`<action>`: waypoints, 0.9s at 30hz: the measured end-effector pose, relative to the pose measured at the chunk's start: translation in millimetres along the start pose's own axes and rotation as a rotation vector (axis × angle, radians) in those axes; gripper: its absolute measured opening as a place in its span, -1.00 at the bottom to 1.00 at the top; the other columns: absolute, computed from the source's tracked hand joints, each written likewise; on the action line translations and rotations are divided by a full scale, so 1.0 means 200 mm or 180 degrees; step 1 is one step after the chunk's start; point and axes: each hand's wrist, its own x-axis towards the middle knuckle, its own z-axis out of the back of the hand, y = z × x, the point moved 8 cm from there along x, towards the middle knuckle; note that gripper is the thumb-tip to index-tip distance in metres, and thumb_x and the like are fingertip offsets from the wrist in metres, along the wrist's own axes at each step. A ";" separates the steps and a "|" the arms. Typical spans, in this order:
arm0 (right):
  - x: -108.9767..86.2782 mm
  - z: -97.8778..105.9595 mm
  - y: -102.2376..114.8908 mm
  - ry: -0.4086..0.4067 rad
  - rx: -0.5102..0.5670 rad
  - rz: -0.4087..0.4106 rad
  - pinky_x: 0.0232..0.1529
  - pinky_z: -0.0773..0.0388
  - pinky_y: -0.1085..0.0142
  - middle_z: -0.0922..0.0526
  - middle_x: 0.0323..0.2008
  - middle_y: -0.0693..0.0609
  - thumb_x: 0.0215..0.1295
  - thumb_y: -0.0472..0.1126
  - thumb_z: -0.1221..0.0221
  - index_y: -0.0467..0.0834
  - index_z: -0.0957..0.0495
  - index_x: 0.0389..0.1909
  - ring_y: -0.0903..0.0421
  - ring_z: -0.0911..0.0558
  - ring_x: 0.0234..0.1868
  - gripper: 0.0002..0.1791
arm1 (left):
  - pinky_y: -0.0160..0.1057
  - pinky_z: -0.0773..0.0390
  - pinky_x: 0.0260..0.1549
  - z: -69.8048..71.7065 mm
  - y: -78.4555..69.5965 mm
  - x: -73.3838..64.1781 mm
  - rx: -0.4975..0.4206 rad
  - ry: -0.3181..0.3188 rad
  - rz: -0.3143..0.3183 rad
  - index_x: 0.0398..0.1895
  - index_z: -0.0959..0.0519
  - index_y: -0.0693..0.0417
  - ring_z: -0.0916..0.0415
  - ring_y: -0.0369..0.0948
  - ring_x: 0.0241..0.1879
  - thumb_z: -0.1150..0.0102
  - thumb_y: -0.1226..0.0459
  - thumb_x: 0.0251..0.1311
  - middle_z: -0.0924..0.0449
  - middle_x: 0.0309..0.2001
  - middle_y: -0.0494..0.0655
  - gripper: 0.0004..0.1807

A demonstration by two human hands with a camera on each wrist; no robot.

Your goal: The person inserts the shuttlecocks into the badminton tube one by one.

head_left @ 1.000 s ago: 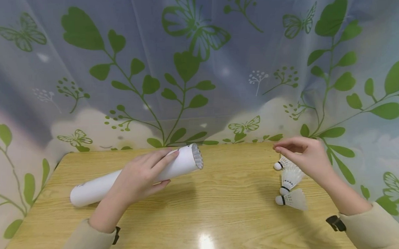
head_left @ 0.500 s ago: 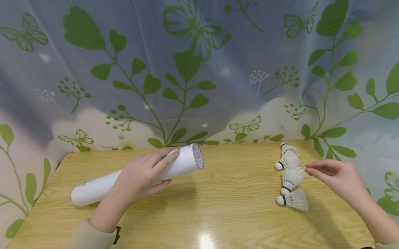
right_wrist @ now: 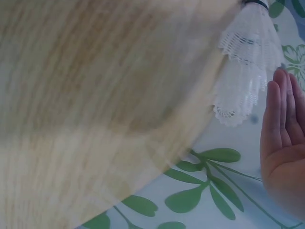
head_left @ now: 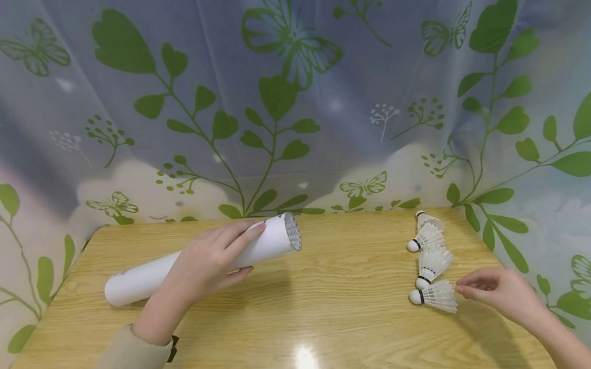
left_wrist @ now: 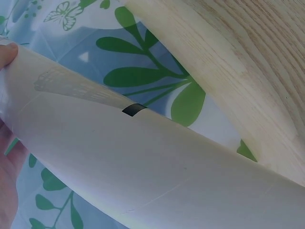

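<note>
- So, which step are we on?
- Handling shuttlecocks (head_left: 432,264), I'd guess, reaching for 1 with the white tube (head_left: 260,244) in hand. Left hand (head_left: 205,263) grips the tube, its right end tilted up off the table (head_left: 348,302). Right hand (head_left: 504,296), right of the tube, has fingers fairly straight and together, tips just beside the nearest shuttlecock (head_left: 438,297); contact, can't tell
- Next move?
- Probably calls for a light pinch on that shuttlecock while holding the tube steady. Tube contents, can't tell
- Counts?
- 1 tube, 1 table, 2 hands, 4 shuttlecocks, all 4 right of the tube in a rough row running near to far
</note>
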 end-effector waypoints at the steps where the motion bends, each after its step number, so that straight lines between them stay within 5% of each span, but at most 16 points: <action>1: 0.00 -0.01 0.00 0.0001 -0.0005 0.0033 -0.34 -0.65 0.42 -0.85 -0.25 0.03 0.40 -0.05 -0.39 -0.14 -0.81 -0.08 0.41 -0.68 -0.34 -0.74 | 0.03 -0.84 -0.08 0.00 0.00 0.00 -0.0002 0.0003 0.0004 0.44 -0.50 0.11 -0.77 0.06 -0.03 -0.75 0.18 -0.19 -0.68 0.21 0.13 0.00; 6: 0.00 -0.05 0.03 -0.0100 -0.0122 0.0254 -0.36 -0.65 0.43 -0.84 -0.34 0.13 0.30 -0.10 -0.46 -0.08 -0.83 -0.20 0.46 -0.65 -0.37 -0.84 | 0.03 -0.84 -0.07 0.00 0.00 0.00 -0.0007 0.0010 0.0015 0.45 -0.49 0.11 -0.77 0.07 -0.01 -0.74 0.19 -0.18 -0.68 0.21 0.13 0.00; 27: 0.02 -0.07 0.08 -0.0041 -0.0061 0.0248 -0.34 -0.67 0.44 -0.84 -0.33 0.06 0.38 -0.18 -0.39 -0.16 -0.82 -0.21 0.49 -0.65 -0.34 -0.87 | 0.02 -0.84 -0.06 0.00 0.00 0.00 -0.0005 0.0025 0.0002 0.45 -0.49 0.11 -0.77 0.06 -0.01 -0.74 0.19 -0.18 -0.68 0.20 0.12 0.01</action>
